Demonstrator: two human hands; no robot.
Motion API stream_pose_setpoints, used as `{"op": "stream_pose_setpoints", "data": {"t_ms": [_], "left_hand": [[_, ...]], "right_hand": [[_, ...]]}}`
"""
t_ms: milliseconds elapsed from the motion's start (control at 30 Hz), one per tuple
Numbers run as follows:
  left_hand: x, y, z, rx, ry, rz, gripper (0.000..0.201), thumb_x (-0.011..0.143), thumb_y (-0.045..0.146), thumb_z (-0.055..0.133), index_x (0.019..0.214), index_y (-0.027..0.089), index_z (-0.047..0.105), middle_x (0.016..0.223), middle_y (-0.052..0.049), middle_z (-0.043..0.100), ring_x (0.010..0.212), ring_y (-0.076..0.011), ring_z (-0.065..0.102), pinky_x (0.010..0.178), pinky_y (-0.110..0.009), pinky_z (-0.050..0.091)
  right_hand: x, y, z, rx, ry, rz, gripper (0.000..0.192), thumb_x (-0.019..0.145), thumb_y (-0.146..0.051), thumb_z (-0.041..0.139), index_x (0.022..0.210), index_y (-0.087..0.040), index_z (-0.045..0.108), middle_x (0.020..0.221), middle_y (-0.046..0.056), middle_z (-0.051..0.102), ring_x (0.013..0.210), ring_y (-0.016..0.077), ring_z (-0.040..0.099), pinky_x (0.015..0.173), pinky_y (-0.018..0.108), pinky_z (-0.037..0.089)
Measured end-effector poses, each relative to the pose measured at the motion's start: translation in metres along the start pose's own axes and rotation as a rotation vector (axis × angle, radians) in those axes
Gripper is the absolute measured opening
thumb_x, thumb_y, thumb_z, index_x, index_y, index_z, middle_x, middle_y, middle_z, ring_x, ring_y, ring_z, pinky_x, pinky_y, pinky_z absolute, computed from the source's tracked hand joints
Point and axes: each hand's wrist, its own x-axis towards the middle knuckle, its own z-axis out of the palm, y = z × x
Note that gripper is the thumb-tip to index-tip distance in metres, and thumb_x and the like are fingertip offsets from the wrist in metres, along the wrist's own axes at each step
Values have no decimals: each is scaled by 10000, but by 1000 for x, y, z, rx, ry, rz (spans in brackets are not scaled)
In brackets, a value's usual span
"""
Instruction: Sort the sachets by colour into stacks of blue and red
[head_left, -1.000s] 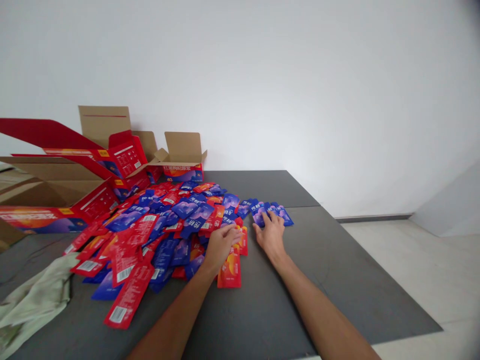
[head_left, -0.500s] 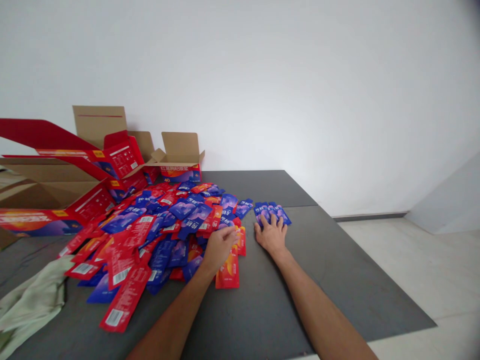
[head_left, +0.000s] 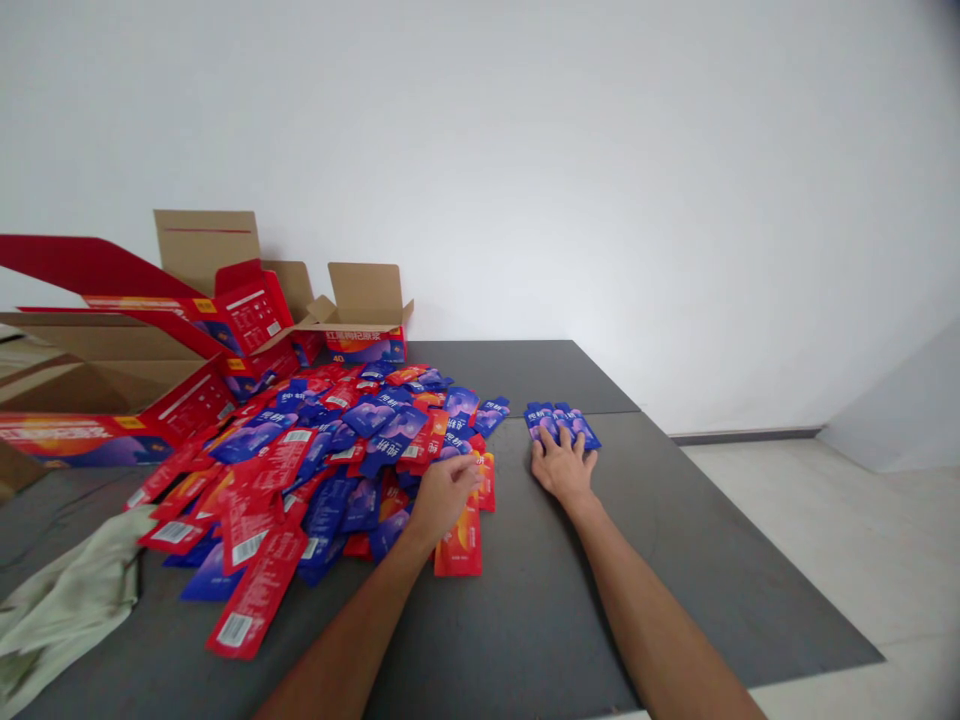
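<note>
My right hand [head_left: 566,468] lies with its fingers spread on a short overlapping row of blue sachets [head_left: 559,415], pressing them flat on the table. My left hand [head_left: 448,492] is at the right edge of a big mixed pile, its fingers curled together. Whether anything is pinched in them is hidden. Under and beside that hand lie red-orange sachets [head_left: 459,545], partly covered by it. The pile holds many red sachets [head_left: 262,590] and blue sachets [head_left: 397,432], jumbled at all angles. One blue sachet [head_left: 491,415] sits at the pile's right edge, between the two hands.
Open red printed cartons [head_left: 251,310] stand at the back left, with a smaller open carton [head_left: 365,342] beside them. A pale green cloth [head_left: 82,580] lies at the front left. The dark grey table [head_left: 697,570] ends at a slanting right edge, with floor beyond.
My right hand has slid a little to the right, and the row of blue sachets under it has moved along. My left hand has stayed nearly in place over the pile's edge.
</note>
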Motion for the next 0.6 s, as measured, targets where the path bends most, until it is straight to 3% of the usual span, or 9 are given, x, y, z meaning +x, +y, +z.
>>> {"op": "stream_pose_setpoints", "data": {"t_ms": [100,200,300,433,600], "left_hand": [[0,0,0,-6,11,-5,276,777,279,711,1028,174,758,975,-75,767,886,-231,732,846,-383,586],[0,1,0,4,21,4,262,769,284,712,1001,174,763,979,-82,764,876,-236,731,841,-384,585],[1,1,0,9,13,24,271,783,297,692,1018,181,762,992,-89,762,872,-241,731,841,-392,582],[2,1,-2,10,21,44,292,806,308,664,1049,173,752,1012,-104,758,877,-246,731,843,-403,579],[4,-2,-8,15,16,66,281,824,325,645,1028,165,753,995,-106,757,883,-251,729,816,-390,579]], "right_hand": [[-2,-3,-1,-7,22,18,527,976,-470,342,1471,-322,447,1555,115,336,1448,422,185,1090,668,146],[-8,-12,-7,13,142,-9,506,962,-448,408,1428,-279,510,1541,133,359,1445,425,190,1100,629,176],[-9,-28,-16,100,230,-93,474,970,-397,400,1360,-194,577,1449,176,478,1391,385,320,1079,540,286],[5,-54,-20,317,-25,-83,407,955,-336,422,1132,-107,707,1115,208,698,1091,290,629,945,369,441],[31,-79,-8,386,-146,-48,376,928,-357,478,861,-131,771,679,152,725,842,263,710,778,307,505]]}}
